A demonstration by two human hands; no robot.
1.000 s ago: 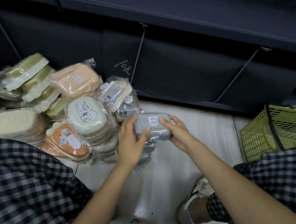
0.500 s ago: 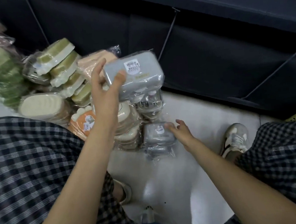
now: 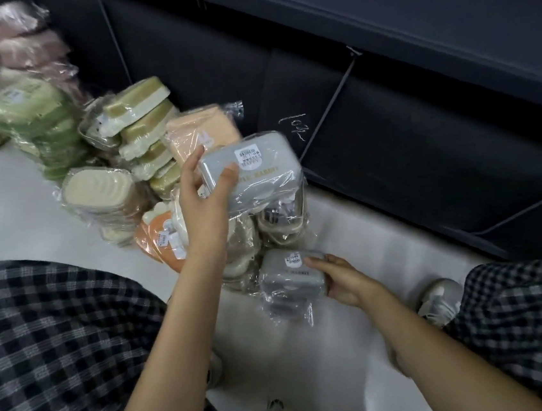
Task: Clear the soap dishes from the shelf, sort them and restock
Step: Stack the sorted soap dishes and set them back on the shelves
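My left hand (image 3: pixel 202 195) grips a grey wrapped soap dish (image 3: pixel 252 170) by its left end and holds it up above the pile. Lower down, my right hand (image 3: pixel 341 280) holds a second grey wrapped soap dish (image 3: pixel 289 278) that lies on the white floor. Between them stands a stack of clear-wrapped dishes (image 3: pixel 281 221). Around these lie a peach dish (image 3: pixel 202 134), green-and-cream dishes (image 3: pixel 140 118), a cream oval dish (image 3: pixel 99 190), an orange dish (image 3: pixel 157 239) and pale green ones (image 3: pixel 32 110).
The dark empty shelf unit (image 3: pixel 385 93) runs along the back and right. Pink and cream packs (image 3: pixel 8 42) are stacked at the top left. My plaid-clad knees (image 3: pixel 53 345) frame the floor, and a shoe (image 3: pixel 440 301) is at the right.
One second ago both hands held one grey dish. My left hand has lifted it, while my right hand dropped to a second grey dish on the floor. The view swung left.
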